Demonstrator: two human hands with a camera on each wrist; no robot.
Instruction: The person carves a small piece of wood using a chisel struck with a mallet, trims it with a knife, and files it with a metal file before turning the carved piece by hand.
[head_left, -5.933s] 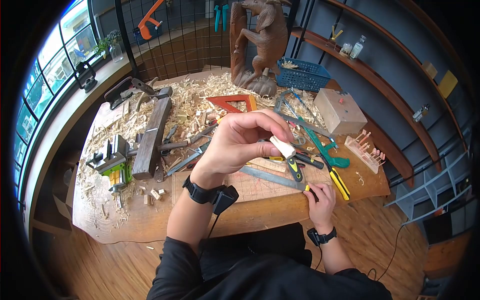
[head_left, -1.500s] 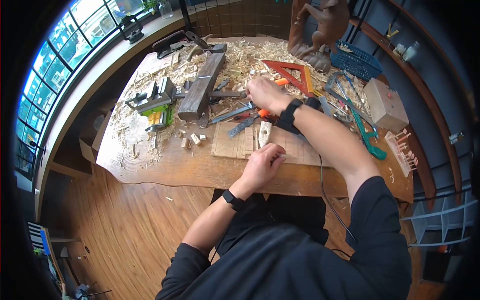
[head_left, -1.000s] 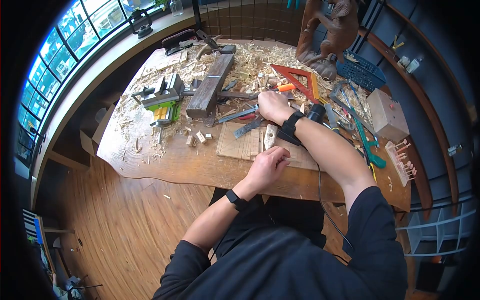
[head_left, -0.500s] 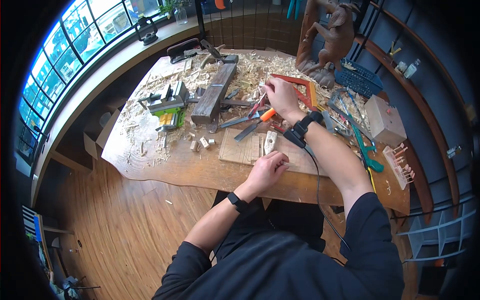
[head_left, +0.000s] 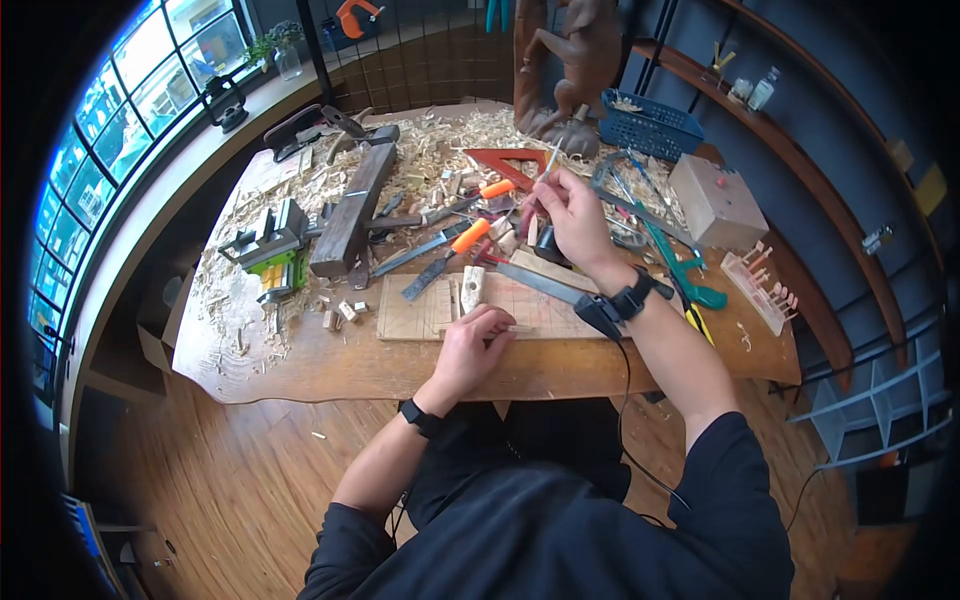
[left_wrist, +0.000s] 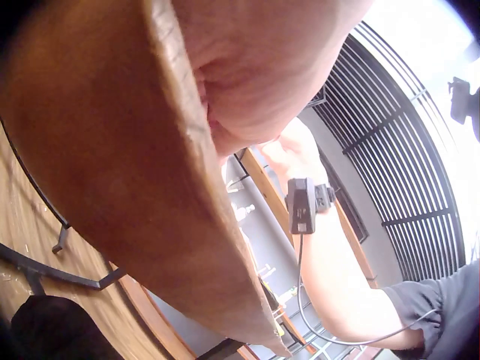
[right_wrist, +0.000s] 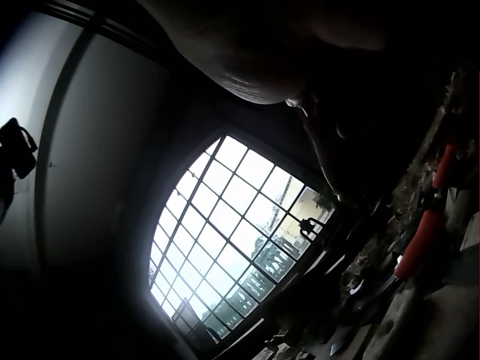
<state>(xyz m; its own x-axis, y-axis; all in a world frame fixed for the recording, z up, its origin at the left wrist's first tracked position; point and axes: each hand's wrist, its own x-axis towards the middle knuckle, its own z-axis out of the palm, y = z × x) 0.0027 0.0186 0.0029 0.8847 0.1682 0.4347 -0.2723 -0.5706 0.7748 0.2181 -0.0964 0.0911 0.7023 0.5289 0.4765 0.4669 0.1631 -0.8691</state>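
Over the middle of the cluttered table, my right hand (head_left: 578, 222) pinches a slim tool with a pale, thin end (head_left: 554, 158) pointing up; a reddish part shows beside the fingers. At the table's front my left hand (head_left: 468, 350) rests by the cutting board (head_left: 405, 310), thumb and curled fingers at a small pale wood piece (head_left: 518, 328). Just beyond its knuckles is a whitish wood block with a hole (head_left: 472, 286). The left wrist view shows the left hand (left_wrist: 262, 67) close above the table edge (left_wrist: 180, 97), hiding the held piece.
Orange-handled chisel (head_left: 468, 236), flat metal file (head_left: 540, 283) and red triangle square (head_left: 500, 165) lie near the right hand. Left stand a vise (head_left: 275, 240) and long wooden plane (head_left: 352, 215). Behind are shavings and an animal carving (head_left: 575, 70); at right, a wooden block (head_left: 715, 200).
My right hand has picked up the slim tool from among the tools and brought it back and to the right, its pale end now upward. The left hand stays at the board; the head view has shifted.
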